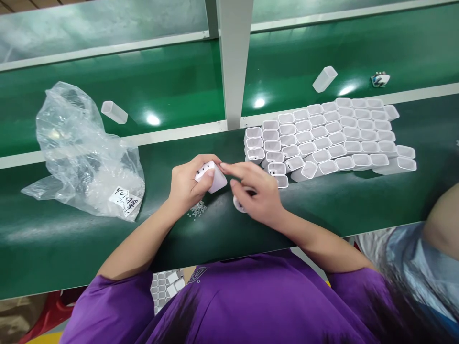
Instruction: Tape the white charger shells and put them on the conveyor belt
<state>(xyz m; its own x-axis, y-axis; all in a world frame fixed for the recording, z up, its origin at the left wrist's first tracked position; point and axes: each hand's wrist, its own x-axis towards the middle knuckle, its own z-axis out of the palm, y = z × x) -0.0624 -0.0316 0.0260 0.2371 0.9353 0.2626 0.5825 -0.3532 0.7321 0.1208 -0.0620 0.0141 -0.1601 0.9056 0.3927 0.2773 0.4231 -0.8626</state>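
Observation:
My left hand (190, 184) is closed around a white plastic housing (217, 180), a hollow box shape with small dark slots along one face. The thumb lies across its front and the fingers are behind it. At the housing's upper right edge is the index fingertip of my right hand (260, 193). The right thumb is apart from that finger, and no object shows between them. Partly hidden under my right hand is a round white object (239, 204) with a dark opening. Small clear pieces (197, 209) lie in a loose pile below my left hand.
Rows of open-ended white housings (322, 142) stand at the right. A clear plastic bag (89, 157) with a handwritten label sits at the left. Behind the post (234, 62) are single housings (114, 112) and a small part (380, 79). Another person's leg (442, 222) shows at right.

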